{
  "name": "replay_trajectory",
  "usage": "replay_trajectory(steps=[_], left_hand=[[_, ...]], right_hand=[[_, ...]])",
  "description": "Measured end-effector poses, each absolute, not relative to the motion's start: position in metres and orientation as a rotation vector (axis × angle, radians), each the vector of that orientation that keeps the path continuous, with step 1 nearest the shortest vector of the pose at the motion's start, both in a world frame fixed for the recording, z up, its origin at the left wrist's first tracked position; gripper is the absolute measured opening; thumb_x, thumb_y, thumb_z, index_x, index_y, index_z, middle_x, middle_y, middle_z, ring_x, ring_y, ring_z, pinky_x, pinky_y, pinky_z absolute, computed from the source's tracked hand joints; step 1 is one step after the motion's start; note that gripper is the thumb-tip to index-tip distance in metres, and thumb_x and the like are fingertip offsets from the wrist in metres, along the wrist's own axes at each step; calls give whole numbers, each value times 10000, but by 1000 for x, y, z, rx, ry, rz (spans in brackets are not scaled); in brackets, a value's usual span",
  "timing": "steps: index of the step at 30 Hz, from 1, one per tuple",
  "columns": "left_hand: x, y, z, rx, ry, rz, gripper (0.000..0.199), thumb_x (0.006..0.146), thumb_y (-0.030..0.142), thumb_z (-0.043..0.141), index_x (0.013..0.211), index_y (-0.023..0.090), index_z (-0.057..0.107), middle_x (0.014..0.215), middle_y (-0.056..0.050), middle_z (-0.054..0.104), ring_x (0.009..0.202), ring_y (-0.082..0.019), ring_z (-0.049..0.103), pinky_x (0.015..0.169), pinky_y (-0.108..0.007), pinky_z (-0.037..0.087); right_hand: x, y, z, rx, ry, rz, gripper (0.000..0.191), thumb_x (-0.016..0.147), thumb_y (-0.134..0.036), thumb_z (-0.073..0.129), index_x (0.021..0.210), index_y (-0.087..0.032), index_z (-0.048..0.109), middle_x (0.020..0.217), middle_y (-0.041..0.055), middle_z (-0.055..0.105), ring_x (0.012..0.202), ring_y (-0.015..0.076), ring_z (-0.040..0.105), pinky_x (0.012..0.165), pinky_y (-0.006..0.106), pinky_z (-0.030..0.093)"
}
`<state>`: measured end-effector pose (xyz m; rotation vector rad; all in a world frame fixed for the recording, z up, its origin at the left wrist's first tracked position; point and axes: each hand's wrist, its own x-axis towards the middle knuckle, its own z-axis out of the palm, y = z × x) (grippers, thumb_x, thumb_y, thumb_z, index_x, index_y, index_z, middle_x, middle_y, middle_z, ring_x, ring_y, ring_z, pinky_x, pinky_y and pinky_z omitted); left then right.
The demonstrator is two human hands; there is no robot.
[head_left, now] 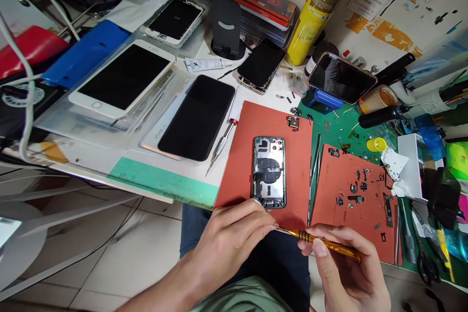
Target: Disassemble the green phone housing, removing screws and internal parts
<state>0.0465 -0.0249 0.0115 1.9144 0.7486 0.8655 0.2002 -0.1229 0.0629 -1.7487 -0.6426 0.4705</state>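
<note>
Down at the front edge of the bench, the hands are working just below an orange-red silicone repair mat [294, 175]. Right hand [345, 265] is closed in a firm pinch on an orange-handled precision screwdriver [321, 240], with the thumb and fingers around the ribbed black grip and the handle running out past the fingers. Left hand [228, 239] is mostly flat, fingers together and nearly straight, their tips right at the driver's thin metal shaft. Can't tell from this angle if it's truly pinching the shaft or just steadying it, since the thumb's hidden.

The driver tip sits off the mat's lower edge, near but not touching an open phone rear housing [269, 172], which lies flat on the mat with its insides facing up. IMO that two-hand hold is the way to go: choke up close to the tip, keep the shaft straight, and let the off hand guide it so it doesn't skate or chew up a tiny screw head. Nice setup too, with slim tweezers [313, 180] between the mats and small parts laid out on a second repair mat [331, 195], so nothing gets mixed up. Light pressure, no rushing.
</note>
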Motion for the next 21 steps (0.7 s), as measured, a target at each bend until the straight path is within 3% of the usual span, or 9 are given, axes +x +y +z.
replay_trajectory(steps=[6, 12, 21], left_hand=[[47, -24, 14, 1923, 751, 855, 131, 1077, 106, 603, 1066, 197, 698, 934, 6, 700, 779, -103, 676, 717, -232, 527], [47, -23, 17, 1926, 748, 851, 133, 1073, 91, 603, 1060, 190, 691, 934, 5, 696, 784, -101, 667, 723, -230, 522], [47, -23, 17, 1956, 763, 818, 162, 1092, 120, 576, 1012, 195, 695, 886, 18, 682, 727, -97, 645, 679, -239, 501]], right_hand=[[206, -126, 58, -1736, -732, 472, 206, 940, -253, 853, 1103, -219, 733, 1001, 72, 811, 689, 189, 804, 683, 319, 710], [205, -128, 57, -1759, -767, 445, 179, 955, -255, 838, 1099, -230, 736, 1004, 45, 816, 715, 162, 807, 727, 276, 701], [212, -129, 57, -1738, -832, 493, 185, 964, -228, 813, 1130, -211, 733, 1014, 75, 826, 827, 212, 833, 768, 320, 733]])
